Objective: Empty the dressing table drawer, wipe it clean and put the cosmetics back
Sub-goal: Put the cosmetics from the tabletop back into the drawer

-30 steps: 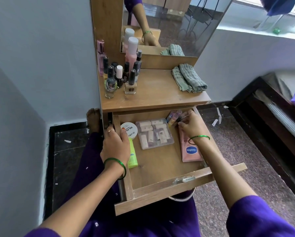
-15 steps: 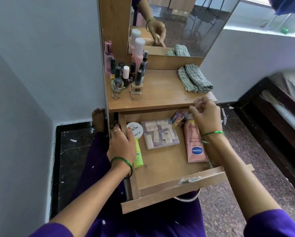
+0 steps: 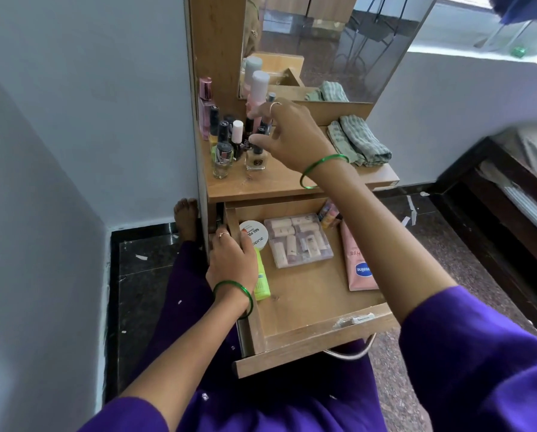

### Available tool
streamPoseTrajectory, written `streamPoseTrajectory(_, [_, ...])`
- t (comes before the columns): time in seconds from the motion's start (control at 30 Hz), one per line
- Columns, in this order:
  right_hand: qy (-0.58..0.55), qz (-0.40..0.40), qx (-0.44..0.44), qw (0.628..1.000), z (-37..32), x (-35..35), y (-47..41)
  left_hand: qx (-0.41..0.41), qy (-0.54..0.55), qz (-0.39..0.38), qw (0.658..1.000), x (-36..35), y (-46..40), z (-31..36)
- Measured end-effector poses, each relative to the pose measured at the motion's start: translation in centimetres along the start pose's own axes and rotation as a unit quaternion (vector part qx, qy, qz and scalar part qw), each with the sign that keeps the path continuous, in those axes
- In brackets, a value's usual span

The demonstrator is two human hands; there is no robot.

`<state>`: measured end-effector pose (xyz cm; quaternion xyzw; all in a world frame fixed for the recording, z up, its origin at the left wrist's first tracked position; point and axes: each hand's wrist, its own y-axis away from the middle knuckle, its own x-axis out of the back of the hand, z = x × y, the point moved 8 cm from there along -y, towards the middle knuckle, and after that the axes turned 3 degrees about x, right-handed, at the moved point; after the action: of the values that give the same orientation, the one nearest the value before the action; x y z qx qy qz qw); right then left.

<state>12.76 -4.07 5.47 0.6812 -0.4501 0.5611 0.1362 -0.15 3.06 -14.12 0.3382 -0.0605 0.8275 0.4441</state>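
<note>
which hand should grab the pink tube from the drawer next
Probably the right hand. The pink tube lies along the drawer's right side, under that forearm. The left hand grips the drawer's left wall, steadying it.

- I am sitting on the floor of a bedroom at home, facing a small wooden dressing table (image 3: 292, 185) with a mirror (image 3: 332, 48) above my right hand (image 3: 292, 137).
- Nail polish bottles (image 3: 230, 145) are standing just left of that hand.
- A bed frame (image 3: 510, 194) is showing well to its right.
- My left hand (image 3: 233, 260) is resting on the open drawer (image 3: 311, 338) of cosmetics.
</note>
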Motion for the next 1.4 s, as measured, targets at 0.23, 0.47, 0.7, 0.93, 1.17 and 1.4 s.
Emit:
streamPoseTrajectory(0.23, [0.028,-0.051,-0.032,0.998,0.9,-1.5,-0.5,0.001,0.01,-0.001,1.0,0.0,-0.2,-0.2])
streamPoseTrajectory(0.47, [0.001,-0.02,-0.044,0.999,1.1,1.2,3.1,0.009,0.022,-0.001,1.0,0.0,-0.1,-0.3])
streamPoseTrajectory(0.7, [-0.051,-0.065,-0.099,0.992,1.5,2.1,9.7,0.013,0.019,-0.005,1.0,0.1,0.0,0.0])
streamPoseTrajectory(0.93, [-0.071,-0.123,-0.133,0.981,3.2,-3.9,13.2,0.012,0.025,-0.009,1.0,0.3,0.5,0.1])
streamPoseTrajectory(1.17, [-0.074,-0.115,-0.168,0.976,4.1,-7.3,13.8,0.007,0.025,-0.007,1.0,0.4,0.4,0.1])
streamPoseTrajectory(1.4, [-0.065,-0.126,-0.15,0.979,3.8,-8.4,13.2,0.003,0.027,-0.004,1.0,0.2,0.2,-0.1])
